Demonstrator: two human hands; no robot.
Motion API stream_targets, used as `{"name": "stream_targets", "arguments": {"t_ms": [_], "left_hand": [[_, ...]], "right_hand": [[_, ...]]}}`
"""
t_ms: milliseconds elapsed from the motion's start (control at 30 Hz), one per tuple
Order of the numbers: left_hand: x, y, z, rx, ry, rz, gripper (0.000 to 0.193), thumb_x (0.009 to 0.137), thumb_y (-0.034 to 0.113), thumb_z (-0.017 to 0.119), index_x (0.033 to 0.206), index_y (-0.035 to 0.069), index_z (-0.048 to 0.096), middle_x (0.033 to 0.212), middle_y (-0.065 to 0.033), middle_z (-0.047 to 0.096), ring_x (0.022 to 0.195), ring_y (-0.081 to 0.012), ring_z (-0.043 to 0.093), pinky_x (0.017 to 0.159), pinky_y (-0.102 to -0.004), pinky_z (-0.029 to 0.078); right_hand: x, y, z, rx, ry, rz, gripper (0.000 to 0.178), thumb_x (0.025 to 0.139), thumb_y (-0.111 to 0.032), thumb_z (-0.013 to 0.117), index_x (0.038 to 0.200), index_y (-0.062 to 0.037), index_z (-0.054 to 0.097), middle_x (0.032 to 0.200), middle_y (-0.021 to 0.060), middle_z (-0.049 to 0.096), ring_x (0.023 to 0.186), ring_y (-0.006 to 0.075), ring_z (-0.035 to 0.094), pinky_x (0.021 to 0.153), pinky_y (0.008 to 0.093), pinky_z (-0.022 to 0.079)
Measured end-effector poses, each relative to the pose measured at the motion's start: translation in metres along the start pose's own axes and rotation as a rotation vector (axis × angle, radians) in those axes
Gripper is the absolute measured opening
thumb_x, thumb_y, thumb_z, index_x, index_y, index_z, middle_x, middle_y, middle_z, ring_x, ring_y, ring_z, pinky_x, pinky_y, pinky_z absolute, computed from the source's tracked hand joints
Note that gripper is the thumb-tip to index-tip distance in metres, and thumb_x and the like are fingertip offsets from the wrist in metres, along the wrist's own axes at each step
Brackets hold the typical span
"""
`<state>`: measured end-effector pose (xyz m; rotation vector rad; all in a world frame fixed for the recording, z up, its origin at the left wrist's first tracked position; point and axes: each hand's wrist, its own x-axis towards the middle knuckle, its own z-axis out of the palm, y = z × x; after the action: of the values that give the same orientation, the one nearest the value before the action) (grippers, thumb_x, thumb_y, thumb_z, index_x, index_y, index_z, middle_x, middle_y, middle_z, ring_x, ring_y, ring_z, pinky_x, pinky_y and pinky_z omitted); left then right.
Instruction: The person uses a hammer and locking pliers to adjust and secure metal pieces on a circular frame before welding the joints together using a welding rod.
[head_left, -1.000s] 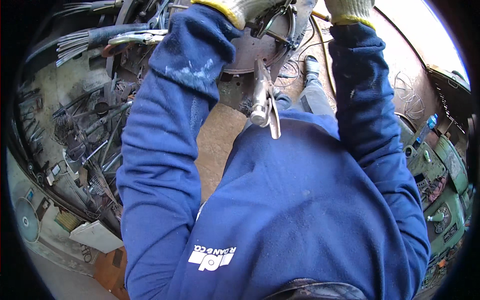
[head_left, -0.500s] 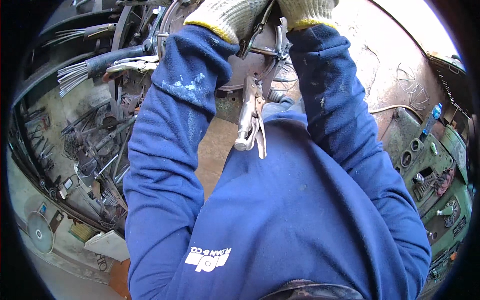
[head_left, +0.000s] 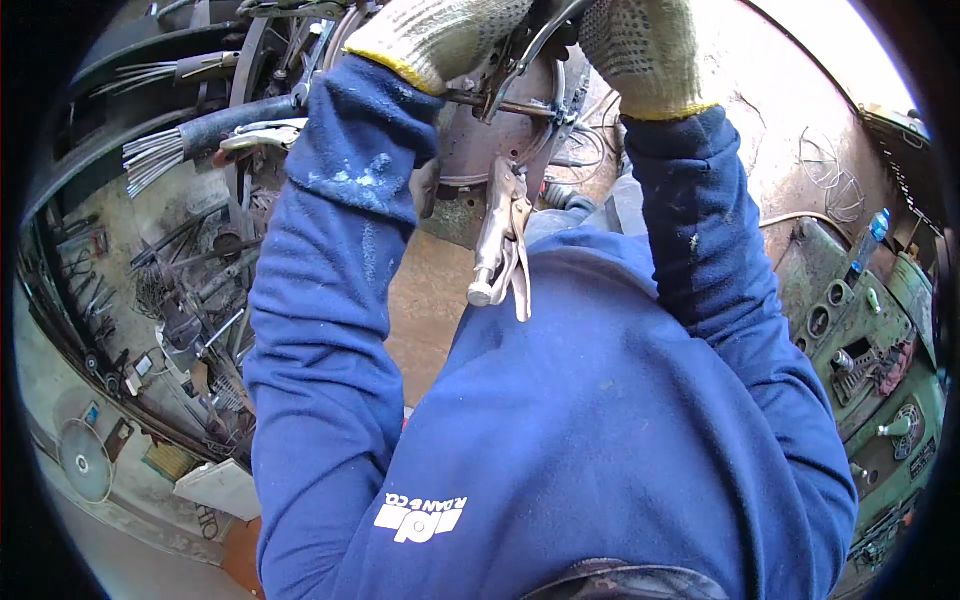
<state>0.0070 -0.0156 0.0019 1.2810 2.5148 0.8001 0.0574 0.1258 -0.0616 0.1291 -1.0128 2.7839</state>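
Note:
My left hand [head_left: 440, 40], in a pale knitted glove with a yellow cuff, is at the top edge, over a round metal workpiece [head_left: 495, 145]. My right hand [head_left: 645, 55], in a matching glove with dark dots, is to its right. Both hands' fingers are cut off by the frame or hidden. Between the hands is a tool with a curved shiny metal handle [head_left: 530, 58]; its upper end reaches toward my right glove. A thin rod [head_left: 510, 104] crosses the workpiece below it. Locking pliers [head_left: 503, 235] hang at the workpiece's near edge, handles toward me.
Another pair of locking pliers [head_left: 262, 136] lies left of my left sleeve, near a dark tube holding thin rods [head_left: 155, 160]. Scattered metal parts and tools fill the left side. A green machine [head_left: 880, 370] with a plastic bottle [head_left: 868, 240] stands right. A wire coil [head_left: 835, 185] lies nearby.
My right hand has moved right and nearer to me, away from my left hand. My left hand has shifted slightly left. More of the round workpiece and the curved handle shows between them.

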Motion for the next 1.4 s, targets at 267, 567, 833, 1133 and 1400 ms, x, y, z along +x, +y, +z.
{"name": "stream_targets", "arguments": {"t_ms": [267, 567, 833, 1133, 1400], "left_hand": [[-0.066, 0.029, -0.065, -0.222, 0.124, -0.27, 0.027, 0.099, 0.012, 0.071, 0.124, 0.002, 0.07, 0.113, -0.0078, 0.075, 0.1, -0.0157, 0.071, 0.089, -0.0283, 0.056], [-0.12, 0.022, -0.034, 0.357, 0.058, -0.096, 0.027, 0.082, 0.015, 0.082, 0.108, 0.014, 0.08, 0.102, -0.0077, 0.074, 0.1, -0.0287, 0.069, 0.09, -0.0408, 0.053], [-0.113, 0.025, -0.038, 0.284, 0.033, -0.177, 0.023, 0.08, 0.012, 0.082, 0.103, 0.011, 0.081, 0.095, -0.0075, 0.073, 0.091, -0.026, 0.069, 0.082, -0.0392, 0.054], [-0.112, 0.026, -0.038, 0.212, -0.006, -0.286, 0.02, 0.08, 0.008, 0.082, 0.099, 0.008, 0.081, 0.093, -0.0086, 0.074, 0.085, -0.0246, 0.072, 0.076, -0.0355, 0.057], [-0.115, 0.022, -0.038, 0.239, 0.014, -0.202, 0.024, 0.08, 0.01, 0.083, 0.104, 0.008, 0.08, 0.095, -0.0083, 0.074, 0.085, -0.0243, 0.072, 0.076, -0.0357, 0.057]], "right_hand": [[-0.007, -0.024, 0.027, 0.229, 0.082, 0.14, 0.028, 0.097, -0.034, 0.07, 0.114, -0.0134, 0.064, 0.101, 0.0002, 0.062, 0.099, 0.017, 0.062, 0.09, 0.0379, 0.053], [-0.019, -0.006, 0.016, 0.332, 0.076, -0.008, 0.04, 0.101, -0.037, 0.064, 0.13, -0.0102, 0.063, 0.122, 0.0067, 0.067, 0.115, 0.0234, 0.064, 0.103, 0.0454, 0.053], [-0.004, -0.009, 0.011, 0.429, 0.132, 0.189, 0.022, 0.1, -0.035, 0.066, 0.098, -0.0132, 0.071, 0.085, 0.0, 0.072, 0.082, 0.0192, 0.071, 0.081, 0.0398, 0.062], [-0.008, -0.01, 0.024, 0.416, 0.298, 0.156, 0.019, 0.098, -0.033, 0.068, 0.103, -0.0151, 0.072, 0.091, 0.0007, 0.072, 0.088, 0.0179, 0.07, 0.082, 0.0376, 0.061], [-0.002, 0.001, 0.016, 0.401, 0.195, 0.183, 0.021, 0.098, -0.037, 0.068, 0.092, -0.016, 0.068, 0.082, 0.0006, 0.068, 0.076, 0.018, 0.067, 0.069, 0.0343, 0.057]]}}
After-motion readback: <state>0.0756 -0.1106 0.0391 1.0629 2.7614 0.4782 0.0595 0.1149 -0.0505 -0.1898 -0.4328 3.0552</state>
